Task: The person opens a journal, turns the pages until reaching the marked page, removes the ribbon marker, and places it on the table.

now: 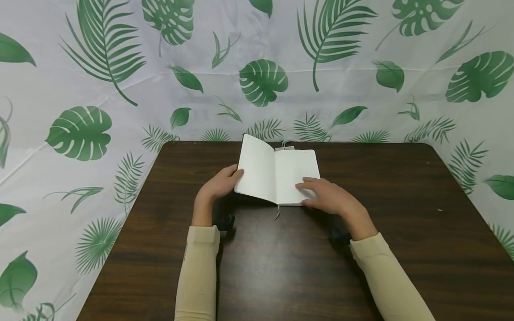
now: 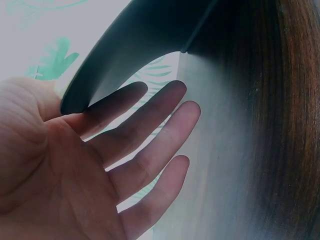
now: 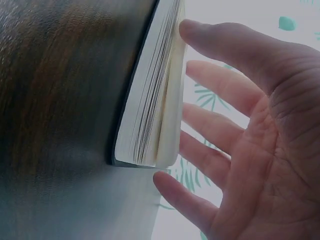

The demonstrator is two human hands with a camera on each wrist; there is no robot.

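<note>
An open notebook (image 1: 290, 171) with pale, faintly lined pages lies toward the far side of the table. Its left cover and page are raised off the tabletop. My left hand (image 1: 218, 183) pinches that raised left edge, thumb on the page side; in the left wrist view the fingers spread beneath the dark cover (image 2: 135, 45). Over the lower right page is my right hand (image 1: 329, 196), fingers extended and touching the paper. Seen from the right wrist, the thick page block (image 3: 150, 100) rests on its dark back cover, with the fingertips along the top page.
The dark wood-grain table (image 1: 273, 267) carries the notebook. A ribbon bookmark (image 1: 277, 213) hangs from its lower edge, and a small pale tag (image 1: 284, 148) shows behind the top. A leaf-print curtain (image 1: 225, 89) borders the table's back. Dark wrist devices (image 1: 225, 223) sit beneath both wrists.
</note>
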